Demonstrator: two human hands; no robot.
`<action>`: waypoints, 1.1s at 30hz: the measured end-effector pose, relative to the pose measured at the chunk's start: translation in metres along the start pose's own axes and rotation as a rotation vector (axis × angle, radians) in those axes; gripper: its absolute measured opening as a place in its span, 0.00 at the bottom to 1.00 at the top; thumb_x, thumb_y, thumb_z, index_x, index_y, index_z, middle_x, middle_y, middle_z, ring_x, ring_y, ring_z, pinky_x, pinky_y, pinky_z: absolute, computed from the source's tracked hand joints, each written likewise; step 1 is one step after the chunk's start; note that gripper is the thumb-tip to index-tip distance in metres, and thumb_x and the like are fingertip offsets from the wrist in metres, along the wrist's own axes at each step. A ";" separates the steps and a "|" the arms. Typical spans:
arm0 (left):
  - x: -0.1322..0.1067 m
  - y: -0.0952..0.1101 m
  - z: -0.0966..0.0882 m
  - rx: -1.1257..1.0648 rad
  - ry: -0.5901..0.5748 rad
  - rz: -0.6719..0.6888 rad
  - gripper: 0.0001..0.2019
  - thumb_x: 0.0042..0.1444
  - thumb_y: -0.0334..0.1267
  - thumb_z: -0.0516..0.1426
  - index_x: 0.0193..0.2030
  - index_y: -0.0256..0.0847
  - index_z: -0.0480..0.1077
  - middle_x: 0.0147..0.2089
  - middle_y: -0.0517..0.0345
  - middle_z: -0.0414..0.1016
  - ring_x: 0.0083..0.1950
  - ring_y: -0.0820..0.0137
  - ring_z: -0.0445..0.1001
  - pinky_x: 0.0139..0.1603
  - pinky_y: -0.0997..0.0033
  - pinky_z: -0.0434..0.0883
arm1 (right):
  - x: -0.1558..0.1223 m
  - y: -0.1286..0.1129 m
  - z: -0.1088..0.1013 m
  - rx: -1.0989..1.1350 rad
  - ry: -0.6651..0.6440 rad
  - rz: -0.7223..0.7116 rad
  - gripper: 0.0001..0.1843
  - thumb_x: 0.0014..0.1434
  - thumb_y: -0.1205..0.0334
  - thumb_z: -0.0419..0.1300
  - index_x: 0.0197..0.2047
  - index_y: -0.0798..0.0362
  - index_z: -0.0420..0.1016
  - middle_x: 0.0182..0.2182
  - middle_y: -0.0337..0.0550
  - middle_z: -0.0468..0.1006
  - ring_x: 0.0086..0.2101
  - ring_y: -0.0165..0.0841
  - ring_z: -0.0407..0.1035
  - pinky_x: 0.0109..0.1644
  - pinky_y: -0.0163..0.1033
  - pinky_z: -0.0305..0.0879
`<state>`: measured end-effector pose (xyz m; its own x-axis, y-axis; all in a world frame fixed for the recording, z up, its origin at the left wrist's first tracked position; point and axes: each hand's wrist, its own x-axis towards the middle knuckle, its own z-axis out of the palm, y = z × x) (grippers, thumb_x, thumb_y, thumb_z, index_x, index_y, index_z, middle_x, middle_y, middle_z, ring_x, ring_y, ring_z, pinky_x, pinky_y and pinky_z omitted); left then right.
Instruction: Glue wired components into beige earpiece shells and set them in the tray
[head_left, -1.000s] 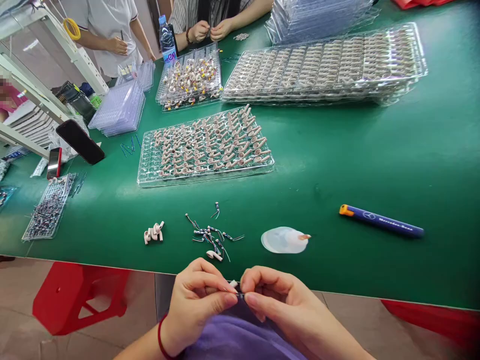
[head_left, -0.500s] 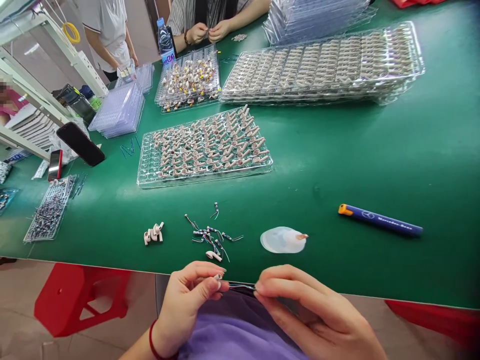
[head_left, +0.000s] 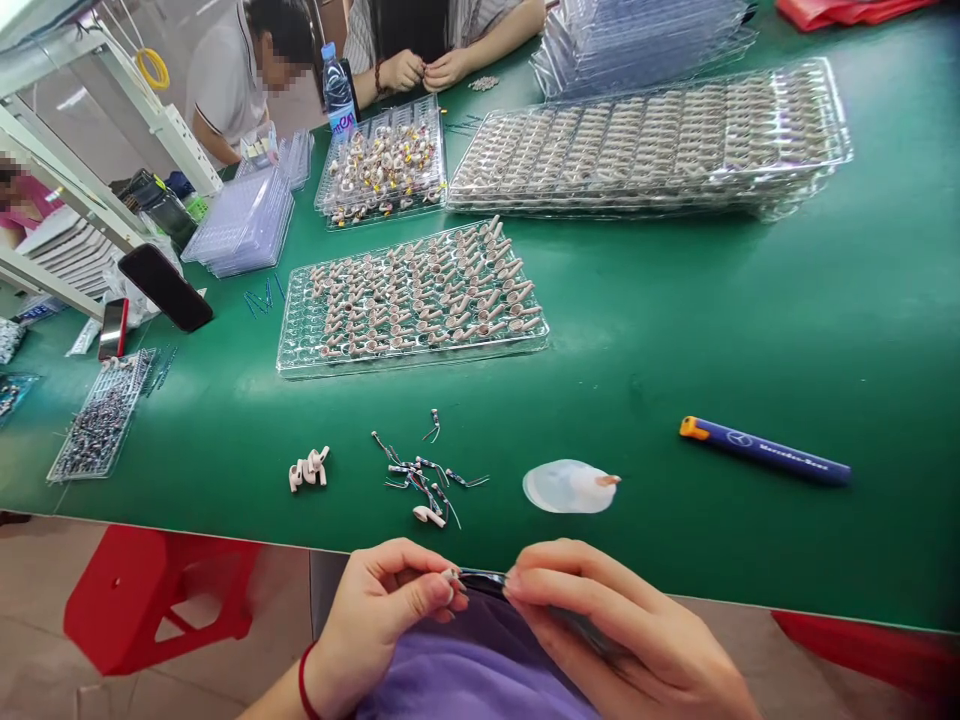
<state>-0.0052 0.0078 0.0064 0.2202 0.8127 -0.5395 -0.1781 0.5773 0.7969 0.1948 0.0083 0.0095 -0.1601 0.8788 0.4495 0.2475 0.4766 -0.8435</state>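
My left hand [head_left: 382,610] pinches a small white plastic piece [head_left: 450,577] just below the table's near edge. My right hand [head_left: 600,625] pinches the other end of a thin dark wire [head_left: 484,579] that runs into that piece. Both hands are over my purple lap. On the green table [head_left: 750,330] just ahead lie a pile of loose wired parts [head_left: 424,470], a few white plastic pieces [head_left: 307,467] to the left, and a small clear round dish [head_left: 570,486] to the right.
A clear tray of pink-white parts [head_left: 412,300] lies mid-table, with stacked trays [head_left: 652,140] behind it. A blue pen-like tool [head_left: 765,451] rests at right. Phones [head_left: 161,287] and a small tray [head_left: 97,420] are at left. Other people [head_left: 420,60] work at the far edge. A red stool [head_left: 157,590] stands below.
My hands drew apart, pulling the wire out between them, then moved slightly closer again. The view tilted a little, and a person at the far left leaned down into view.
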 end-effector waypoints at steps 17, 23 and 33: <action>0.000 0.000 -0.001 -0.012 -0.025 0.009 0.09 0.46 0.40 0.70 0.31 0.37 0.80 0.27 0.56 0.79 0.29 0.75 0.75 0.30 0.79 0.70 | -0.004 0.001 0.001 0.015 -0.045 -0.028 0.16 0.56 0.78 0.56 0.42 0.49 0.73 0.31 0.42 0.77 0.29 0.29 0.74 0.32 0.28 0.73; -0.002 0.001 -0.001 -0.042 -0.082 -0.029 0.09 0.46 0.39 0.69 0.32 0.36 0.80 0.26 0.57 0.78 0.28 0.75 0.73 0.31 0.77 0.70 | -0.005 0.006 0.001 0.087 -0.142 0.025 0.13 0.60 0.77 0.54 0.41 0.50 0.72 0.33 0.42 0.75 0.30 0.27 0.73 0.33 0.27 0.72; 0.000 0.008 0.009 -0.135 -0.097 -0.140 0.11 0.42 0.41 0.71 0.29 0.35 0.80 0.24 0.57 0.75 0.25 0.76 0.72 0.27 0.78 0.67 | -0.005 0.007 0.000 0.193 -0.233 0.108 0.13 0.61 0.76 0.55 0.43 0.48 0.71 0.34 0.40 0.74 0.32 0.26 0.72 0.35 0.27 0.71</action>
<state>0.0017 0.0111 0.0152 0.3419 0.7161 -0.6085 -0.2649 0.6947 0.6688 0.1974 0.0074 0.0016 -0.3632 0.8844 0.2932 0.0933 0.3476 -0.9330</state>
